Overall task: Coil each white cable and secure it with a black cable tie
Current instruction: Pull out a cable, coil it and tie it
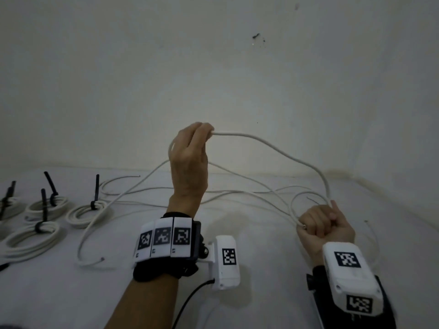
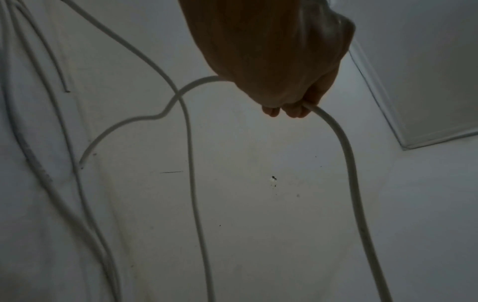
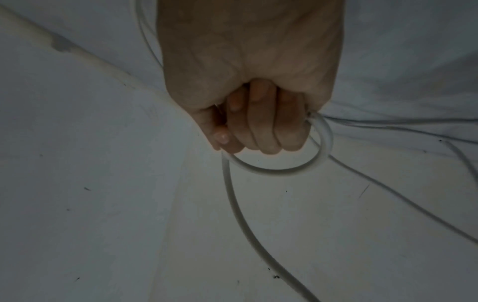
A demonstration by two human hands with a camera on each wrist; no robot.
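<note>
Dim, flat, greyish light; grainy wrist views, wide-angle edge distortion.

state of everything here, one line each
Left hand: raised, pinching the white cable.
Right hand: fisted round a small loop of that cable.
White cable: slung between both hands, barely coiled.
Four coiled white cables: tied with black cable ties.

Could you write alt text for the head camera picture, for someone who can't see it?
Two hands stretch a white cable in the air: the raised left hand pinches it, the lower right hand grips a small loop. On the white surface, loose cables; at left, coiled cables tied with black ties.
</note>
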